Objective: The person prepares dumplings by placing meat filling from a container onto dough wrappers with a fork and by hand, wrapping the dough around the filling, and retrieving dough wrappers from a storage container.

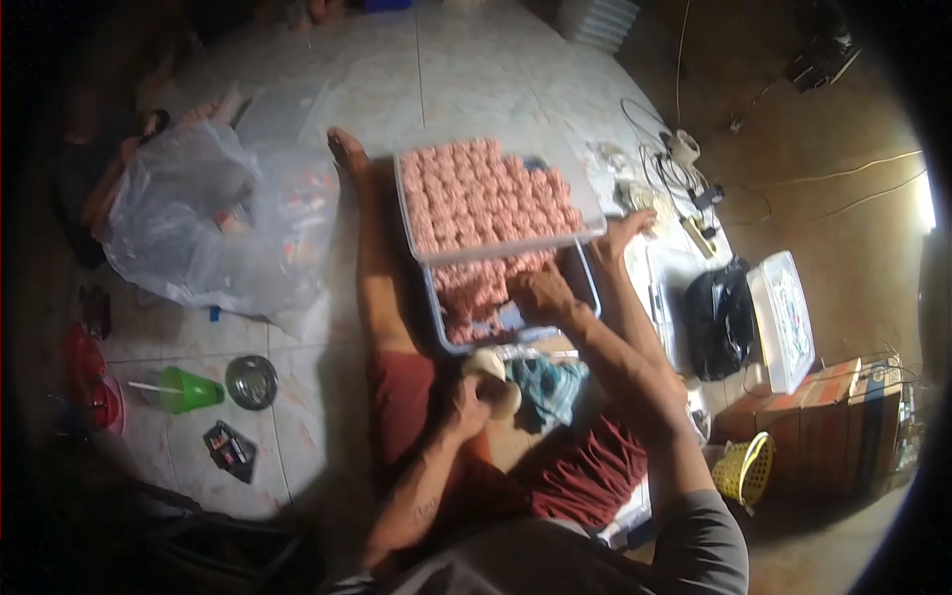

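Note:
My left hand (470, 405) is closed around a pale, cream-coloured rounded tool (498, 395), held low between my legs; its exact kind does not show. My right hand (543, 294) reaches into a blue-rimmed tub (442, 332), with curled fingers against a soft pink mass (471, 297). What those fingertips grip, if anything, is hidden. Across the far part of this tub rests a clear plastic tray (405, 198) filled with rows of small pink lumps (476, 198). A teal checked cloth (550, 389) lies by my left hand, near the tub's front edge.
A large clear plastic bag (164, 228) stands at left, with another person's arm (104, 203) beside it. Nearby are a green cup (188, 390), a glass ashtray (251, 382) and a dark pouch (230, 451). On the right are cables, a black bag (718, 322), a cardboard box (823, 421) and a yellow basket (744, 470).

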A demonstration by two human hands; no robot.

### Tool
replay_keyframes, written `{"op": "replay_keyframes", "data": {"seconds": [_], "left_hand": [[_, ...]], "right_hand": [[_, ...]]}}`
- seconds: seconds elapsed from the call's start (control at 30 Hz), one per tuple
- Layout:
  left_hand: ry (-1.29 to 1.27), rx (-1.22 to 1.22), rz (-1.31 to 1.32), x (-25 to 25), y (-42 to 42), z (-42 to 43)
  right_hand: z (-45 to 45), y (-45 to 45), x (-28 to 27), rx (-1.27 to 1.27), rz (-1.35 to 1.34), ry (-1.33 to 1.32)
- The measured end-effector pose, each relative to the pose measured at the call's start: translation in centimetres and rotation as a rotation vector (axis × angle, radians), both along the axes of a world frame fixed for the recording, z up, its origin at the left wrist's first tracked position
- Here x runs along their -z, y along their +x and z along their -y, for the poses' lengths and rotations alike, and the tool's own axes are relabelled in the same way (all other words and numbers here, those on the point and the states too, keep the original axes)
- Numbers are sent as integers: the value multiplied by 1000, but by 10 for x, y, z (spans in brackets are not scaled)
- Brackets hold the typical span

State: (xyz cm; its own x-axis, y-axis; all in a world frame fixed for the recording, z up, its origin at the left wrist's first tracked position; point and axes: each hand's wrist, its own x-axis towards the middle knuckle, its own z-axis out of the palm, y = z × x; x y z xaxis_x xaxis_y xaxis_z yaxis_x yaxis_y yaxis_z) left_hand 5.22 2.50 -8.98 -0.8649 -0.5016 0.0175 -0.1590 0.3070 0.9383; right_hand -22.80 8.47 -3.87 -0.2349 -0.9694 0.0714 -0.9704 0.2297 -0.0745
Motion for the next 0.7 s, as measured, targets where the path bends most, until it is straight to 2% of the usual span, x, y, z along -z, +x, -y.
{"op": "replay_keyframes", "data": {"seconds": [0.07,0.1,0.13,0.17,0.2,0.27,0.3,0.33,0.4,0.47,0.57,0.6,0.67,0.7], "left_hand": [[103,68,91,-13,-5,6],[52,106,104,-26,-5,13],[15,147,129,-52,0,14],[67,180,-1,-21,-2,9],[82,182,15,7,-5,4],[207,106,-135,43,-5,-5],[171,97,-220,-11,-3,1],[175,98,-214,-16,-5,3],[506,131,-74,-21,-4,6],[474,127,-130,-10,-4,4],[775,34,-113,-32,-5,8],[768,44,-114,-34,-8,10],[1320,-40,-402,-46,-23,16],[1314,-31,-418,-56,-30,20]], "right_hand": [[19,9,13,6,-95,77],[26,11,20,-3,49,97],[27,17,32,-36,72,-89],[32,16,41,-117,81,-87],[37,14,47,-196,96,-82],[43,21,20,-101,317,30],[36,18,10,-106,259,46],[29,16,-7,-25,511,51],[9,12,-31,5,811,-35],[-12,22,-73,134,914,-115],[-44,32,-100,202,852,-151],[-54,39,-104,227,844,-267],[-72,54,-113,251,832,-390],[-75,64,-117,284,738,-472]]}}
